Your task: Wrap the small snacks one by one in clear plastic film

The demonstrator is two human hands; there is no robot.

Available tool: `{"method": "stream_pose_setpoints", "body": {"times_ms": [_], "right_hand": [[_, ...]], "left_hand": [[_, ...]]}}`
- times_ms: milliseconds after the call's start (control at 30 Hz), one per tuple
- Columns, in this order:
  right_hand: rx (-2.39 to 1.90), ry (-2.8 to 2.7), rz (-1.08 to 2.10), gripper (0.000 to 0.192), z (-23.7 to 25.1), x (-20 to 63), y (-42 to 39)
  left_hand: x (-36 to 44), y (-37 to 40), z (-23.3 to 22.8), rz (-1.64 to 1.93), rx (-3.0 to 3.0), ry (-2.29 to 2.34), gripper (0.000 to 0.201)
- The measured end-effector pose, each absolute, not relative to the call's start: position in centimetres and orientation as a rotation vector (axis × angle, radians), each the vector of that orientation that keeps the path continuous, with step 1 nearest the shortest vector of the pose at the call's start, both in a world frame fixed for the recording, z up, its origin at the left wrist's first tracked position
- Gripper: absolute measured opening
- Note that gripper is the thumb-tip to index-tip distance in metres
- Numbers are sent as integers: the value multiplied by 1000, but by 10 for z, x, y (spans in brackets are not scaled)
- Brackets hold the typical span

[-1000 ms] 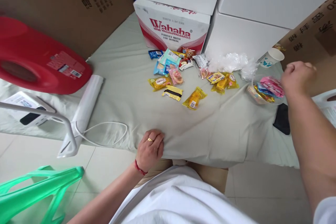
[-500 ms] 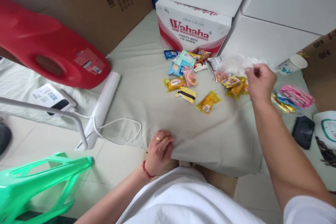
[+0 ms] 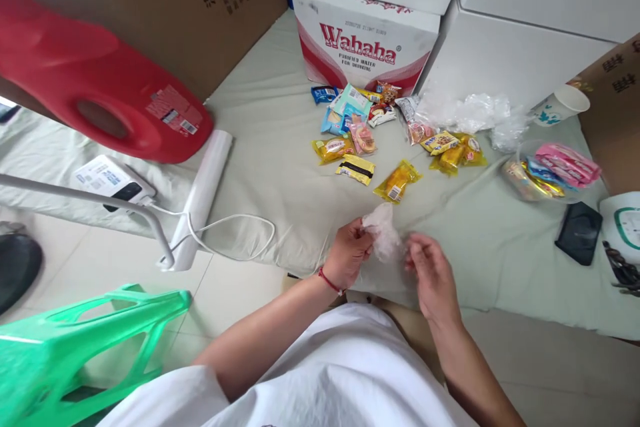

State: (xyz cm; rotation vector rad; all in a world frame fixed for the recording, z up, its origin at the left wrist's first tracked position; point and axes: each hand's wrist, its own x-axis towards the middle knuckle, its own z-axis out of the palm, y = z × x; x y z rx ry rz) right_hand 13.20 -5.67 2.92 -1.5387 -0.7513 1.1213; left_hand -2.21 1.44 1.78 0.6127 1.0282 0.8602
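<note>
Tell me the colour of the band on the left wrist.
Red: a thin red band circles the wrist just behind the left hand, clearest in the head view.

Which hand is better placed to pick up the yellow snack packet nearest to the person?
Probably the right. The left hand pinches the crumpled clear plastic bag, so it is busy. The right hand touches only the bag's edge, and the yellow snack packet lies just beyond both hands.
</note>
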Motion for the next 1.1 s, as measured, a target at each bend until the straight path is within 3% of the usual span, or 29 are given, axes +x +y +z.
{"method": "stream_pose_setpoints", "body": {"times_ms": [100,167,233,367,500,667,800,833,967,1100], "right_hand": [[-1594,-1238,754,50,38,139,-54],[-1580,-1400,825,30,40,139,-47],[-1577,-1259,974,18,36,141,-40],[-1420,-629,1188,31,24,155,-32],[-1289,-372,1318,36,20,165,-36],[-1320,-330,1308,40,27,157,-40],[-1352,-379,1233,43,33,147,-39],[-1365,-405,1216,43,33,146,-39],[-1527,-583,1044,41,29,148,-42],[-1600,-622,908,44,25,159,-48]], "left_hand": [[-16,8,17,850,716,1106,33],[-14,4,21,826,726,1054,37],[-17,3,25,799,681,980,43],[-31,9,26,759,554,951,56],[-43,15,19,791,631,1081,55],[-47,-2,25,1277,1391,1401,41],[-33,-27,36,1287,2128,1081,72],[-27,-32,37,1241,2226,1061,71],[-11,-31,34,1068,2153,1103,12],[-18,-7,30,1128,1326,1232,19]]}}
